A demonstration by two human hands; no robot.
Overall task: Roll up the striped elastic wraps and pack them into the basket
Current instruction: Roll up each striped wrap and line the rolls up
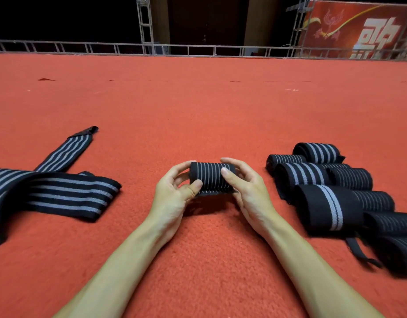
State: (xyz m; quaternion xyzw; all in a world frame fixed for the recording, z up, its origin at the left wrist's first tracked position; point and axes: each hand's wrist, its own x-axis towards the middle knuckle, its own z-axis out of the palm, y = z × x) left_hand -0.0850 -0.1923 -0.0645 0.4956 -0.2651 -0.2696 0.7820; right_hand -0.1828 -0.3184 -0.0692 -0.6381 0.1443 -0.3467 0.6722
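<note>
Head view: black elastic wrap with thin white stripes, rolled into a short cylinder (211,177), centre of the red carpet floor (198,106), toward its near side. Can't tell if it touches the carpet.
Grip: left hand (175,191) and right hand (246,191) both clamped on the roll, one at each end. Thumbs on the near face, fingers curled over the far side.
Roll vs grip: sits between the two hands, axis left-right, loose tail edge at the bottom near the thumbs.
Handling: my read is light, soft and springy, likely to unwind if released. Best held across the tail, squeezing the layers.
Flat striped wraps (67,193): left side of the carpet, unrolled, overlapping.
Finished black rolls (324,180): right side, clustered, touching.
Basket: not in view.
</note>
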